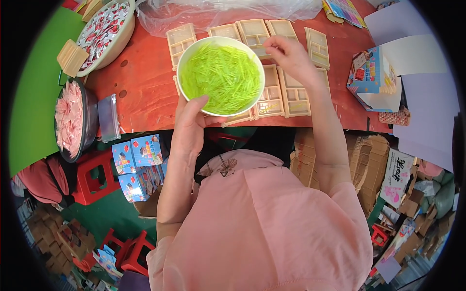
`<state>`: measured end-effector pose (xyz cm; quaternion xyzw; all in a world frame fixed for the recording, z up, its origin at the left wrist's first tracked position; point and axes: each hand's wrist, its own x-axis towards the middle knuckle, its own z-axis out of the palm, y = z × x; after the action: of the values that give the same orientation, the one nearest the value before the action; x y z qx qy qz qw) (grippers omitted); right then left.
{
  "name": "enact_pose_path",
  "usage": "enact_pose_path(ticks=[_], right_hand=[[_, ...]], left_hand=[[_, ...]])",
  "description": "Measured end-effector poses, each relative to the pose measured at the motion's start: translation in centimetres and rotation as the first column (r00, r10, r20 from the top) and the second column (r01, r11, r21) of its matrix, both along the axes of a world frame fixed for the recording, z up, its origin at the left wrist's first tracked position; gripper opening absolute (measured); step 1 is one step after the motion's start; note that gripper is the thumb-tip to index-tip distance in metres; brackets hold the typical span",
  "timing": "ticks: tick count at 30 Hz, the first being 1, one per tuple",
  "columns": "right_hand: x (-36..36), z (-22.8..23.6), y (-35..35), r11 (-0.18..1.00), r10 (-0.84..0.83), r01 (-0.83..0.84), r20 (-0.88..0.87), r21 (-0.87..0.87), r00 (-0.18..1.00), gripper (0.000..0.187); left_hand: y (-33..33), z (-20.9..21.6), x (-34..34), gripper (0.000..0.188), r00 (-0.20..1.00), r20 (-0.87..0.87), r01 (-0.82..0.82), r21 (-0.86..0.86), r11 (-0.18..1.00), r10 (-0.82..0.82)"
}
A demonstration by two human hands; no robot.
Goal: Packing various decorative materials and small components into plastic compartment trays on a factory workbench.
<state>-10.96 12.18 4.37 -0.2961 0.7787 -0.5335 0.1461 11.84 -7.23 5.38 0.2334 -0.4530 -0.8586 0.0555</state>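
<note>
My left hand [190, 121] grips the near left side of a white bowl [261, 87], thumb over the rim. Thin lime-green plastic sticks [221, 72] fill the bowl, which is held above the red table. To its right, my right hand [292, 57] hovers over the trays with thumb and fingers drawn together; whatever they pinch is too small to make out. Several beige compartment trays lie in rows beneath both hands, among them a far tray [253, 34], a right tray [318, 48] and a near tray [296, 99]. Yellow-green bits show in some near trays. The bowl hides others.
At the left stand a cream tub [127, 36] of small wrapped packets and a black basin [90, 114] of pink pieces. Clear plastic film [218, 12] covers the far edge. A blue printed box [367, 72] sits at the right; more blue boxes [141, 157] are stacked below the table.
</note>
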Motion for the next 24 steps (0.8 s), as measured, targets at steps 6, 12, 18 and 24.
enact_pose_path(ticks=[6, 12, 18, 24], right_hand=[[-0.7, -1.1, -0.3, 0.960, 0.080, 0.068, -0.500, 0.271, 0.862, 0.012], [4.0, 4.3, -3.1, 0.992, 0.046, -0.001, -0.343, 0.128, 0.938, 0.010], [7.4, 5.2, -4.7, 0.866, 0.299, 0.037, -0.576, 0.498, 0.761, 0.013], [7.1, 4.7, -4.3, 0.933, 0.240, -0.075, -0.452, 0.352, 0.859, 0.012]], left_hand=[[-0.8, 0.1, 0.6, 0.054, 1.000, -0.001, -0.030, 0.041, 0.999, 0.031], [-0.7, -0.1, 0.6, 0.057, 1.000, -0.008, -0.006, 0.064, 0.998, 0.006], [0.1, 0.4, 0.4, 0.064, 0.999, -0.046, 0.005, 0.029, 1.000, -0.003], [-0.2, 0.2, 0.6, 0.064, 0.999, -0.039, 0.007, 0.031, 0.999, -0.006]])
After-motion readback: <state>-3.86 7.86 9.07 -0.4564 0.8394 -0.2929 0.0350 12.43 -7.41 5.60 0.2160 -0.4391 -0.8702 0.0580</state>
